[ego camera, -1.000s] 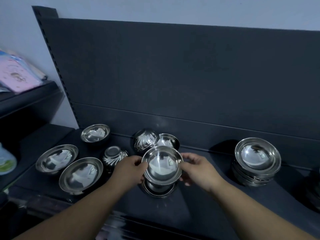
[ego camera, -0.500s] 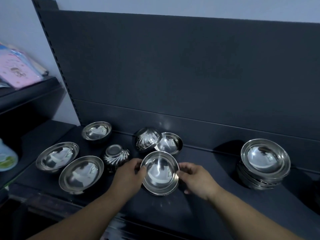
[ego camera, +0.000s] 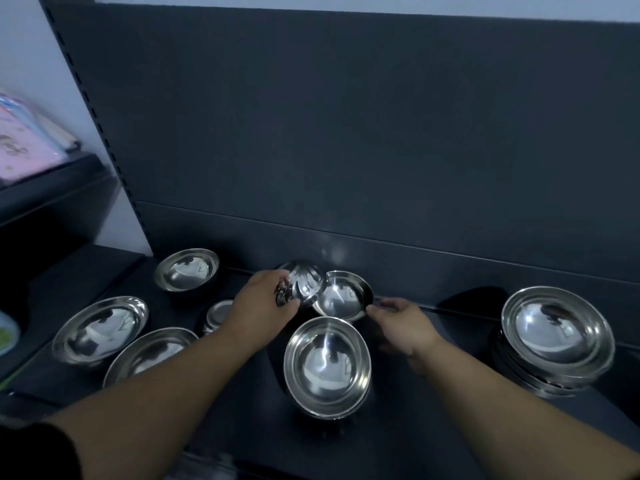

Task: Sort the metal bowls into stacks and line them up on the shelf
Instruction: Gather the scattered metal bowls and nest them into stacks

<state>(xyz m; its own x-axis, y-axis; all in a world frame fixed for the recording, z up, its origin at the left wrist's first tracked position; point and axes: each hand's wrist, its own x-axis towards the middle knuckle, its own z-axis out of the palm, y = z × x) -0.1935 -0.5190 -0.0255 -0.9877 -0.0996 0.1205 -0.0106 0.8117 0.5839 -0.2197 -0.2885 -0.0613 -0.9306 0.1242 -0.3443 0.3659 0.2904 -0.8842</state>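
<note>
Mid-frame on the shelf (ego camera: 433,431), left hand (ego camera: 263,311) w/ fingers wrapped round the ribbed bowl (ego camera: 304,282), tilted, right hand (ego camera: 403,325) fingers apparently pinching the plain bowl (ego camera: 343,296) by its rim: thin steel, light, stiff, slick, so grip rims.

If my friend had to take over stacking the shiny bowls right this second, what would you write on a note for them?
Left hand: gripping the ribbed bowl, tilted at the back of the shelf.
Right hand: fingers at the rim of the plain bowl beside it; whether they grip it is unclear.
Done: a tall stack on the right; a short stack in the middle.
Left: three wide bowls on the left and a small upside-down ribbed bowl sit loose. Stack like with like, then line the stacks up.
</note>
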